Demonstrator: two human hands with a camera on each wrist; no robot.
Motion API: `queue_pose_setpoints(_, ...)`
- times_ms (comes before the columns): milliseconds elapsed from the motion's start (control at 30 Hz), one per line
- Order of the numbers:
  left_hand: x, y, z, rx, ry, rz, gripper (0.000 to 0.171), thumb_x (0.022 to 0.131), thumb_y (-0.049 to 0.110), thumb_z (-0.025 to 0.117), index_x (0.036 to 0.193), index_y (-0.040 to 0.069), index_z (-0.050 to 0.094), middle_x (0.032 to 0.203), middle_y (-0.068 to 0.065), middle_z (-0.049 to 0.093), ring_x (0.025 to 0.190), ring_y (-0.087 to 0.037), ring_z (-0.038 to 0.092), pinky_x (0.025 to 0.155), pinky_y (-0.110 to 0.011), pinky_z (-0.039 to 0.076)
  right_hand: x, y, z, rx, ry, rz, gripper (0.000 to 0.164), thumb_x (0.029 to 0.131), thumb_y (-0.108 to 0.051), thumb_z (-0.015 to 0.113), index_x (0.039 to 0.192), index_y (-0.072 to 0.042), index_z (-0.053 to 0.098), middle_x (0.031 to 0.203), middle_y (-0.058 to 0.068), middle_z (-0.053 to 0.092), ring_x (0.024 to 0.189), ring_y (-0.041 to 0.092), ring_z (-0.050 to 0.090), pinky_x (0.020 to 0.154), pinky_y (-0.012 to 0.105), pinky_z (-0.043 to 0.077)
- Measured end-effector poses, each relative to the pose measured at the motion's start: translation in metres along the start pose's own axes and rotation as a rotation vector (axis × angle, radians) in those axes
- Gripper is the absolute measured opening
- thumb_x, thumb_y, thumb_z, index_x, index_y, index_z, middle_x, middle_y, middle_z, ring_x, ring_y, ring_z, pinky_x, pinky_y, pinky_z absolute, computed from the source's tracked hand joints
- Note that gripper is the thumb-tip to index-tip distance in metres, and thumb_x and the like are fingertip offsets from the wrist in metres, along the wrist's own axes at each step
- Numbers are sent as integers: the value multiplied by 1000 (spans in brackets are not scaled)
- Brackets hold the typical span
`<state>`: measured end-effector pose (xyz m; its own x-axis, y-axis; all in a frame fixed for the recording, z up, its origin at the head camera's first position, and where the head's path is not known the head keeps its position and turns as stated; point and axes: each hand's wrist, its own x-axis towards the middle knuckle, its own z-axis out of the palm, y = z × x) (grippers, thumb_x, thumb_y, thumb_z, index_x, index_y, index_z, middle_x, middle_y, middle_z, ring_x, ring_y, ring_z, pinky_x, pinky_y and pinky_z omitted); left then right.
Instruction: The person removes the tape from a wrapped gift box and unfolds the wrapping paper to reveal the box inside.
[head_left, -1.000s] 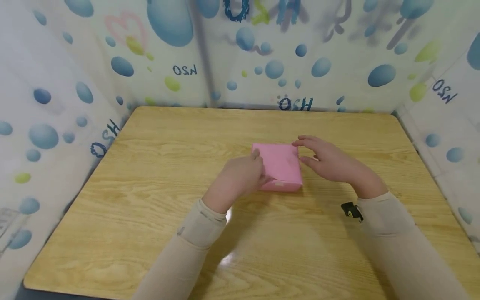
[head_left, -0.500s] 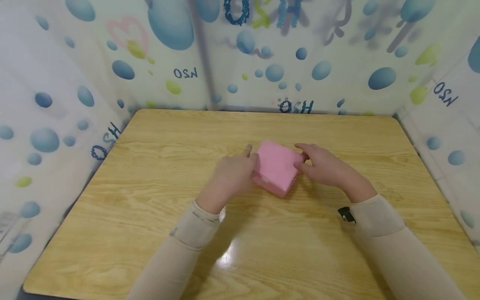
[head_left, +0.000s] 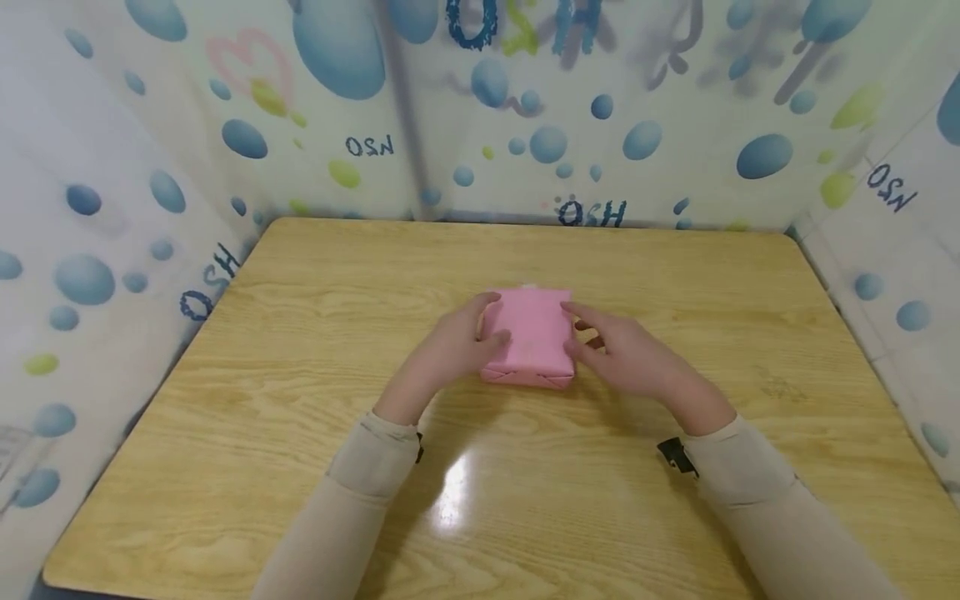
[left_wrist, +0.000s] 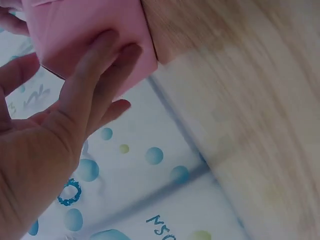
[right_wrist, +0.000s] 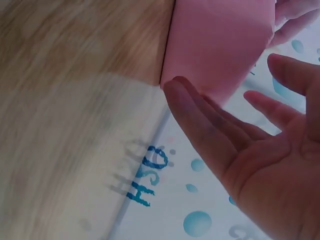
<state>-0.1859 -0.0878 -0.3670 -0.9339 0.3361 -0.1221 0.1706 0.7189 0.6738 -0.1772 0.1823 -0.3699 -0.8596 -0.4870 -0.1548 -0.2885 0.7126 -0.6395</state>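
A pink paper-wrapped box (head_left: 531, 333) lies flat on the wooden table, its folded paper end facing me. At its left side is my left hand (head_left: 452, 340), thumb over the top edge. In the left wrist view, the straight fingers (left_wrist: 92, 65) of that hand lie against the box's side. My right hand (head_left: 630, 350) is at the right side, its fingertips at the edge. The right wrist view shows long, nearly straight fingers (right_wrist: 200, 115) touching the side near a corner, with the thumb (right_wrist: 290, 72) held away from them.
The wooden table (head_left: 300, 350) spreads around the box on all sides. Behind it stands a wall covering (head_left: 525, 108) printed with blue and green drops, and similar covering runs along the left and right. Dark straps (head_left: 677, 457) show by the sleeves.
The box has turned between the hands, passing through a slanted position, and now sits square with its folded end facing me. It has shifted slightly left, and the right hand came left with it.
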Motion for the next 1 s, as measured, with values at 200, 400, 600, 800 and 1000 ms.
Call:
queue_pose_setpoints(200, 3, 4, 9, -99, -27, -10, 58, 102, 26, 71, 155, 17, 49, 125, -18, 69, 81, -19, 61, 79, -38, 57, 9, -6, 3, -2, 48, 82, 57, 112, -31, 56, 166, -21, 40, 149, 23, 60, 89, 25, 65, 78, 39, 53)
queue_pose_setpoints(400, 18, 8, 15, -135, 23, -30, 41, 106, 26, 67, 145, 18, 59, 149, -12, 61, 118, -24, 70, 93, -40, 59, 27, -9, 0, 31, 43, 174, 67, 110, -35, 57, 169, -19, 30, 157, 25, 52, 113, 40, 67, 101, 53, 56)
queue_pose_setpoints(600, 31, 13, 24, -115, 16, -4, 38, 105, 29, 70, 140, 15, 65, 159, -15, 53, 144, -33, 55, 119, -54, 46, 44, -1, -8, 218, -23, 252, 78, 108, -31, 62, 172, -25, 18, 146, 26, 53, 75, 25, 69, 77, 41, 65)
queue_pose_setpoints(800, 35, 18, 27, -215, 133, -97, 20, 100, 24, 75, 117, 14, 78, 149, -13, 60, 114, -28, 68, 94, -44, 59, 54, 0, -10, 213, -15, 251, 76, 109, -29, 61, 172, -23, 19, 148, 28, 51, 70, 23, 66, 72, 39, 65)
queue_pose_setpoints(1000, 39, 21, 30, -234, 155, -119, 14, 98, 19, 76, 108, 10, 80, 135, -14, 64, 124, -30, 63, 100, -45, 58, 56, -3, -11, 230, -21, 280, 75, 110, -27, 60, 172, -23, 18, 157, 29, 44, 73, 22, 67, 72, 40, 66)
